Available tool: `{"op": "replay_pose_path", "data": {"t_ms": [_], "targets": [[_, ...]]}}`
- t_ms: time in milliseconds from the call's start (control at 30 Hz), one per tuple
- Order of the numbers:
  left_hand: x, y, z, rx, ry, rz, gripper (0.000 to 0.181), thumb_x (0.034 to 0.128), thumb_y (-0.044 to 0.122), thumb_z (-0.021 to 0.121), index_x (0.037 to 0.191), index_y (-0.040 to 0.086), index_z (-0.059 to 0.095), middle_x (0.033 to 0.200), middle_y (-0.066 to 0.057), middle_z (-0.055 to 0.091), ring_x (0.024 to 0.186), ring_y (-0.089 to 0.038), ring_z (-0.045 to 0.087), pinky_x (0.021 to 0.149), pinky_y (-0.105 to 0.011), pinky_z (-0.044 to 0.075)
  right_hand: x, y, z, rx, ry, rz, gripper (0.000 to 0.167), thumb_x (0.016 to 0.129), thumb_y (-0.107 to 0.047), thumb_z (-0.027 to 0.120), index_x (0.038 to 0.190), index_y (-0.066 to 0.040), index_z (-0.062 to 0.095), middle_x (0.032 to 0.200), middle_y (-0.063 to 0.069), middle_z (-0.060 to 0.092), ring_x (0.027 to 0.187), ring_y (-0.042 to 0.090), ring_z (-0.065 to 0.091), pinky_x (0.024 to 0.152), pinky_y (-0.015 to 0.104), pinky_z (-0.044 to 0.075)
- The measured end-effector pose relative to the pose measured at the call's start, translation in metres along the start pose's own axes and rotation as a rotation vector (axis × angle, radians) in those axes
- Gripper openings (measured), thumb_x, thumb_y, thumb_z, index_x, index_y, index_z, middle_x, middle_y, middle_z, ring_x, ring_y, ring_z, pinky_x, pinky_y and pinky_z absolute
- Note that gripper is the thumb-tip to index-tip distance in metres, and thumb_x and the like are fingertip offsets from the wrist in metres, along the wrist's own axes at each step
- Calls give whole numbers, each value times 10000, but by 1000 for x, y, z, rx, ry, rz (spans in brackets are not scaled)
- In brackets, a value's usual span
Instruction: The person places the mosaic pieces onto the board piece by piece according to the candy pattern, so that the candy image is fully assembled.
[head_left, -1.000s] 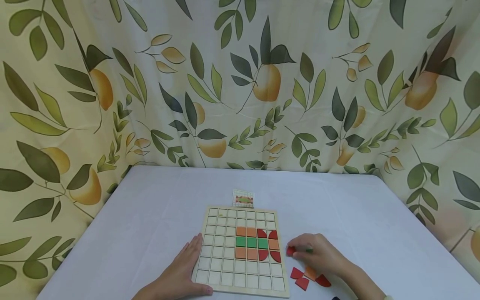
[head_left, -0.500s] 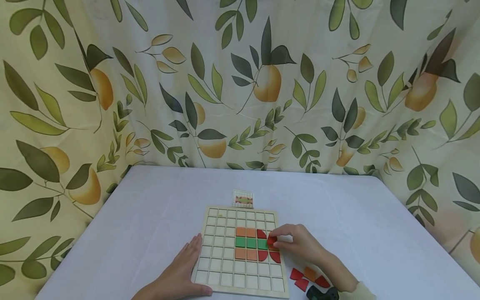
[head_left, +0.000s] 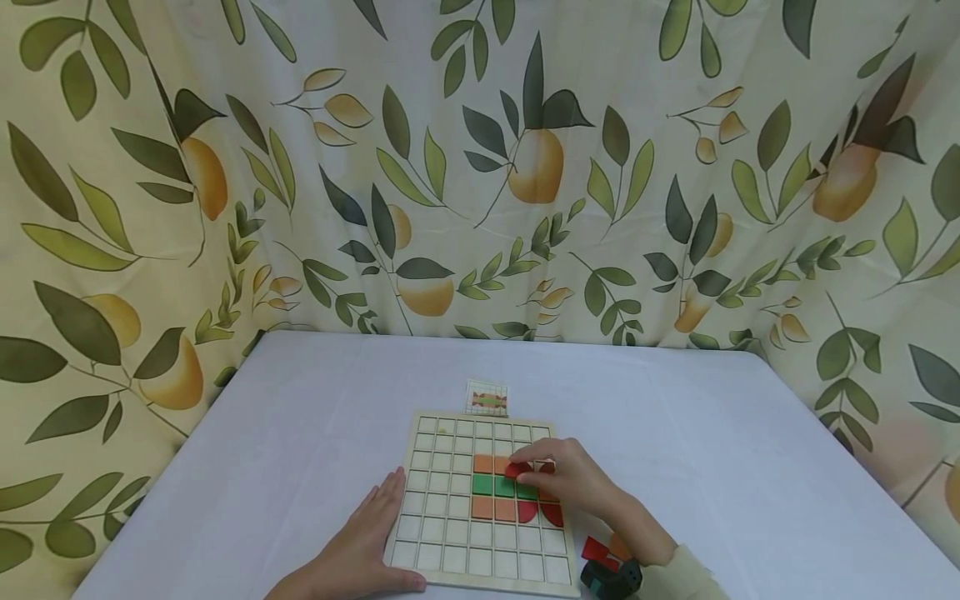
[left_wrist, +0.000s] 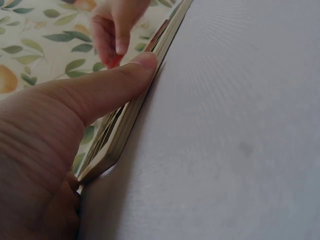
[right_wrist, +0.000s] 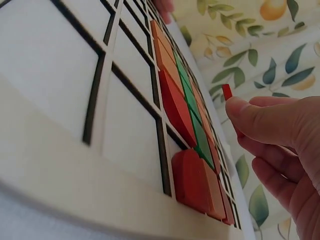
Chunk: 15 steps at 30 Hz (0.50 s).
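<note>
White surface [head_left: 337, 400], backed by leaf-printed curtain [head_left: 480, 275]; gridded board [head_left: 435, 504] touched by wide, straight-fingered left grip [head_left: 367, 533]; red piece [head_left: 515, 470] pinched in right grip [head_left: 572, 479].

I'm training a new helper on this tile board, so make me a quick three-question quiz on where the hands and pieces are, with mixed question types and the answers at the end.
1. Multiple choice: what is the right hand pinching?
A) a green square
B) a red tile
C) an orange square

2. True or false: the left hand touches the wooden grid board.

3. Fill in the blank: seen from the person's seat, the small pattern card lies by the ____ edge of the board.

Key:
1. B; the right wrist view shows it held clear of the board.
2. True.
3. Far.
</note>
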<state>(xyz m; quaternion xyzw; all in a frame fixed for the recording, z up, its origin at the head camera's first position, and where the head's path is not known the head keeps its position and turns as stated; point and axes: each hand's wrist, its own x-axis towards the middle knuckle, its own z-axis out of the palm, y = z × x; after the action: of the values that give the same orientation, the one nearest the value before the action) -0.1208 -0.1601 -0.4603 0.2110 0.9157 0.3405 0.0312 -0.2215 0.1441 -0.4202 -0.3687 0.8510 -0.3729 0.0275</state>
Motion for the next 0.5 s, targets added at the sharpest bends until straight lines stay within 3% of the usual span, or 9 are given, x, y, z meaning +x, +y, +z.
{"op": "replay_pose_path", "data": {"t_ms": [500], "targets": [[0,0,1,3,-8,-30,1284,587,708,666,1450,-39,80,1513,-167,80,1378,-296,68,984,-73,-127,19,-5,16,21,35,5,239,823,-159,693,1026,-34,702,988,-3,684,959,174,616,794,327,519]]}}
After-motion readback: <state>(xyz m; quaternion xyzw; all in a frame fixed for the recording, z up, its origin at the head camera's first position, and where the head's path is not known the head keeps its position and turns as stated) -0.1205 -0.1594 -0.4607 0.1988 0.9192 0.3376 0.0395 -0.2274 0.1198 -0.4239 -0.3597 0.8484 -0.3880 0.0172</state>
